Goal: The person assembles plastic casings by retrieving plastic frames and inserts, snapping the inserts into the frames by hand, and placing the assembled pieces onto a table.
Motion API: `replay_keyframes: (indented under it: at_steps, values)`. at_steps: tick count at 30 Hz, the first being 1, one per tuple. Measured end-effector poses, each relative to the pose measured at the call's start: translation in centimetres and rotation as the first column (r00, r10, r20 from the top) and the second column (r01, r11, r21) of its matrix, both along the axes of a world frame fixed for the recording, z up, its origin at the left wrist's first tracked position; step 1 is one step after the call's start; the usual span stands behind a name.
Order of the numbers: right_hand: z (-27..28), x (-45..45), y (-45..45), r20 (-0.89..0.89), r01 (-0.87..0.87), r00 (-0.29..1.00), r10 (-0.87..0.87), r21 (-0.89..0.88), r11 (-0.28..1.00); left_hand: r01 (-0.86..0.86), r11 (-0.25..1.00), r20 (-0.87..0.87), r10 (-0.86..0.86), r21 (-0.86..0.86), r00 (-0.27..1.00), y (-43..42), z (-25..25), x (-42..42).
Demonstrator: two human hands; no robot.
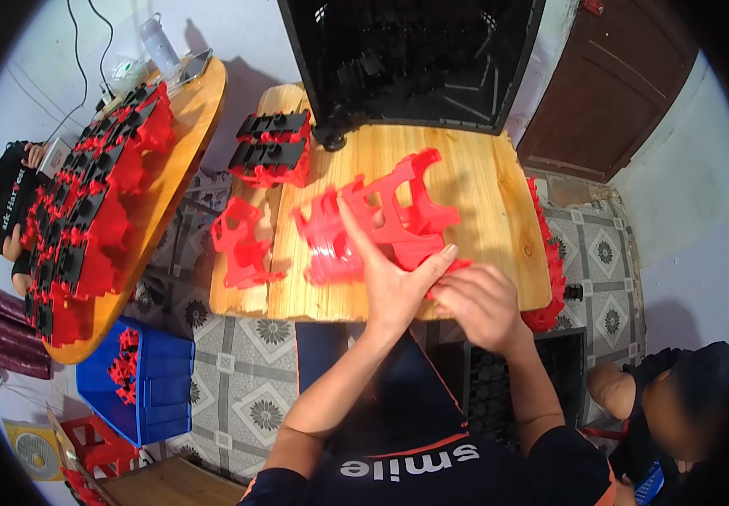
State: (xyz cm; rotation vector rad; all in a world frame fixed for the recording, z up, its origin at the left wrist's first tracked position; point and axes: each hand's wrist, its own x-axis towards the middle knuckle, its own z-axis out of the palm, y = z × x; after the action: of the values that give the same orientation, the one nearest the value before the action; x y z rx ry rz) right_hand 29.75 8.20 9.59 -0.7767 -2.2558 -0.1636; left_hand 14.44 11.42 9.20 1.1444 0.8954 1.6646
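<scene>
Red moulded plastic frames [394,219] with cut-out openings hang over the wooden table in front of me, blurred on their left side. My left hand [394,282] lies against them, its index finger stretched along the red plastic and its thumb pressed near the lower edge. Close beside that thumb, my right hand [482,308] has its fingers closed at the bottom right edge of the red plastic. I cannot tell whether this is one part or two pressed together. Another red plastic frame [242,244] stands on the table to the left.
Red-and-black assemblies [272,148] sit at the table's back left. A large black crate [415,63] stands behind. At left, an oval table [200,110] bears many assemblies. A blue bin [158,384] holds red parts. Other people are at far left and lower right [689,396].
</scene>
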Motion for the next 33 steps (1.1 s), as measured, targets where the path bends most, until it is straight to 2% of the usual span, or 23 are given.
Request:
replay_keyframes:
  at_steps: [1,2,3,4,5,7,8,9,10,11,14,16,17,18,20,22,24,25,26,28,30,32,33]
  values:
    - [1.2,0.6,0.8,-0.002,0.005,1.0,-0.005,0.016,1.0,0.039,0.999,0.063,-0.037,-0.034,0.997,0.3,0.8,0.0]
    - [2.4,1.5,2.1,-0.069,-0.212,0.977,0.203,-0.148,0.966,0.118,0.991,0.173,-0.106,-0.061,0.979,0.5,0.5,-0.2]
    - [3.2,2.3,3.8,-0.162,-0.422,0.906,0.39,-0.288,0.86,0.16,0.983,0.241,-0.134,-0.091,0.961,0.6,-0.4,-0.3]
    - [3.7,2.9,5.8,-0.15,-0.417,0.909,0.389,-0.269,0.868,0.204,0.972,0.31,-0.16,-0.116,0.937,0.8,-1.4,-0.5]
    - [4.2,3.4,8.2,-0.414,-0.521,0.827,0.379,-0.312,0.795,0.183,0.977,0.288,-0.146,-0.107,0.946,1.0,-2.1,-0.8]
    - [4.9,2.6,13.8,-0.625,-0.396,0.778,0.053,-0.423,0.815,0.129,0.989,0.276,-0.103,-0.078,0.956,1.2,-3.7,-1.3]
    - [5.0,0.9,17.6,-0.572,-0.14,0.789,-0.224,-0.522,0.841,0.123,0.989,0.289,-0.095,-0.08,0.952,1.2,-4.0,-1.7]
    - [3.6,-0.1,22.6,-0.546,-0.092,0.81,-0.214,-0.479,0.873,0.117,0.99,0.258,-0.094,-0.076,0.962,1.4,-4.1,-2.1]
    - [3.2,-1.1,27.3,-0.407,0.074,0.869,-0.283,-0.458,0.886,0.111,0.991,0.226,-0.091,-0.078,0.97,1.6,-4.0,-2.5]
    - [2.1,-1.6,32.9,-0.29,0.19,0.916,-0.277,-0.293,0.937,0.109,0.99,0.228,-0.087,-0.088,0.97,1.9,-3.9,-2.8]
    - [3.8,-5.6,45.2,-0.041,0.516,0.828,-0.559,-0.332,0.789,0.142,0.983,0.334,-0.095,-0.12,0.938,3.2,-4.1,-3.5]
    - [4.3,-7.1,51.9,0.054,0.601,0.771,-0.635,-0.393,0.696,0.175,0.982,0.196,-0.159,-0.069,0.968,3.9,-4.6,-4.3]
    - [3.5,-7.2,55.2,0.061,0.599,0.771,-0.634,-0.408,0.689,0.2,0.978,0.197,-0.185,-0.059,0.963,4.2,-4.7,-4.5]
    - [2.2,-7.3,58.2,0.192,0.681,0.718,-0.669,-0.396,0.616,0.199,0.977,0.195,-0.182,-0.076,0.964,4.3,-4.5,-4.7]
    - [0.6,-7.2,58.0,0.333,0.755,0.651,-0.683,-0.374,0.538,0.281,0.957,0.338,-0.243,-0.067,0.909,4.1,-4.1,-4.9]
    - [1.3,-4.7,52.6,0.213,0.617,0.778,-0.591,-0.44,0.653,0.267,0.96,0.317,-0.23,-0.078,0.92,3.6,-3.8,-5.4]
    - [-1.2,-1.6,48.3,0.066,0.581,0.802,-0.594,-0.315,0.75,0.257,0.963,0.292,-0.224,-0.081,0.93,3.3,-3.2,-6.2]
    - [-2.3,-0.4,45.1,-0.043,0.54,0.81,-0.585,-0.335,0.772,0.237,0.965,0.321,-0.192,-0.11,0.928,3.1,-2.8,-6.3]
    - [-4.8,1.5,43.2,-0.216,0.487,0.824,-0.523,-0.201,0.85,0.217,0.967,0.343,-0.16,-0.135,0.926,2.9,-2.5,-6.3]
    - [-6.6,3.9,37.2,-0.369,0.47,0.772,-0.517,-0.216,0.856,0.174,0.968,0.38,-0.094,-0.182,0.92,2.6,-1.8,-6.0]
    - [-9.6,4.7,31.5,-0.508,0.411,0.749,-0.424,-0.146,0.9,0.21,0.96,0.432,-0.113,-0.185,0.895,2.3,-2.0,-6.0]
    - [-11.0,4.8,26.5,-0.489,0.468,0.722,-0.489,-0.176,0.866,0.259,0.947,0.464,-0.146,-0.189,0.874,1.6,-1.9,-5.7]
    - [-11.3,4.5,24.4,-0.542,0.392,0.67,-0.508,-0.323,0.861,0.272,0.941,0.465,-0.152,-0.202,0.872,1.1,-2.1,-5.6]
